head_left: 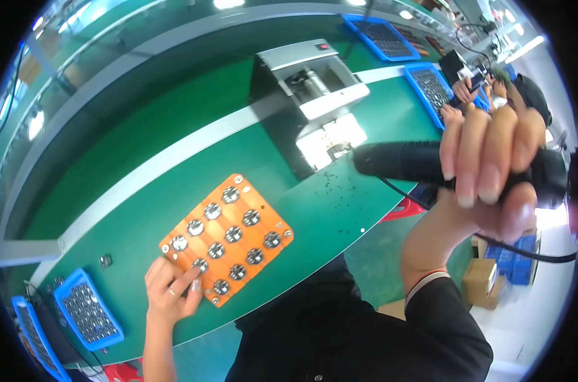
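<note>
On the green table lies an orange fixture plate [243,224] with several round silver-and-black metal parts in its recesses. My left hand [169,291] is at the plate's near left corner, its index finger and thumb closed about one round metal part [200,265]. My right hand [492,153] grips a black electric screwdriver [403,160], raised on the right and lying nearly level across the view. Its front end points left, close to the brightly lit tray of a grey screw feeder [314,83]. The screwdriver's bit is too hard to make out.
Small dark screws [340,188] are scattered before the feeder. Blue trays of metal parts stand at the left [88,312], far right [429,89] and back [381,38]. A black cable [524,253] hangs by my right arm. A co-worker's hands [461,95] work beyond it.
</note>
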Action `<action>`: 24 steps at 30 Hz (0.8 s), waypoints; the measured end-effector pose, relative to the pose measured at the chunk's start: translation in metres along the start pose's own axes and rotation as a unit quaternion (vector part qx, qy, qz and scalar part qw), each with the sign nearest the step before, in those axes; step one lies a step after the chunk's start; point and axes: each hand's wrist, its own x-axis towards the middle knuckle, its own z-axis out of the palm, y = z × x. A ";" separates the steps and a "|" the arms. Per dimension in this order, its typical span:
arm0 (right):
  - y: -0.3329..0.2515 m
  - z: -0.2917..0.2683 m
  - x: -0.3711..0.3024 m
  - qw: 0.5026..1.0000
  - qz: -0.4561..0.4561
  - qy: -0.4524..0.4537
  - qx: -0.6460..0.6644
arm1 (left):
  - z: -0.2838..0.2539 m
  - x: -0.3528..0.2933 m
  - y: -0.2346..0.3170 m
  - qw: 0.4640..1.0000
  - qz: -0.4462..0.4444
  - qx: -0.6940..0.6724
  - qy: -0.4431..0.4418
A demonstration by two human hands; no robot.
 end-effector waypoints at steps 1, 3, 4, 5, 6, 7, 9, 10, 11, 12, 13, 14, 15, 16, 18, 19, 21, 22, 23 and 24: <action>0.001 -0.012 -0.006 1.000 0.006 0.020 -0.001 | 0.001 -0.001 0.001 1.000 -0.006 0.014 -0.003; 0.003 -0.031 -0.011 0.997 0.009 0.061 -0.036 | 0.006 0.000 0.003 1.000 -0.012 0.011 0.003; 0.005 -0.040 -0.014 0.997 0.013 0.066 -0.038 | 0.010 -0.001 0.006 0.999 -0.029 0.011 0.014; 0.010 -0.042 -0.018 0.993 0.007 0.113 -0.032 | 0.011 -0.001 0.012 0.998 -0.060 0.003 0.016; 0.021 -0.040 -0.020 0.987 0.001 0.157 -0.022 | 0.011 -0.005 0.015 0.998 -0.058 0.006 0.012; 0.030 -0.041 -0.023 0.983 0.002 0.185 -0.006 | 0.012 -0.009 0.018 0.997 -0.078 0.023 0.016; 0.043 -0.039 -0.028 0.971 0.009 0.237 0.016 | 0.012 -0.009 0.020 0.994 -0.098 0.040 0.019; 0.048 -0.040 -0.031 0.967 0.011 0.255 0.019 | 0.013 -0.007 0.020 0.995 -0.094 0.040 0.015; 0.054 -0.041 -0.033 0.964 0.002 0.266 0.017 | 0.013 -0.005 0.021 0.995 -0.089 0.035 0.016; 0.056 -0.041 -0.034 0.963 0.002 0.270 0.017 | 0.014 -0.003 0.022 0.996 -0.084 0.031 0.018; 0.057 -0.040 -0.034 0.960 0.009 0.280 0.009 | 0.014 -0.003 0.022 0.996 -0.081 0.031 0.014; 0.057 -0.039 -0.034 0.957 0.016 0.290 0.004 | 0.014 -0.005 0.021 0.996 -0.088 0.031 0.015; 0.057 -0.038 -0.034 0.953 0.023 0.301 0.004 | 0.014 -0.006 0.021 0.995 -0.095 0.030 0.017; 0.058 -0.038 -0.036 0.952 0.023 0.304 0.005 | 0.014 -0.006 0.020 0.995 -0.093 0.032 0.014; 0.061 -0.039 -0.039 0.956 0.020 0.293 0.011 | 0.014 -0.005 0.020 0.996 -0.088 0.027 0.015; 0.063 -0.039 -0.039 0.955 0.016 0.296 0.021 | 0.015 -0.005 0.020 0.996 -0.087 0.029 0.014; 0.061 -0.039 -0.039 0.956 0.025 0.294 0.007 | 0.015 -0.006 0.019 0.996 -0.085 0.027 0.020; 0.060 -0.039 -0.039 0.957 0.034 0.289 -0.007 | 0.015 -0.005 0.019 0.996 -0.085 0.028 0.019; 0.061 -0.039 -0.039 0.956 0.034 0.290 -0.006 | 0.015 -0.005 0.020 0.996 -0.085 0.027 0.020; 0.063 -0.040 -0.038 0.959 0.027 0.282 -0.013 | 0.014 -0.004 0.021 0.996 -0.084 0.026 0.020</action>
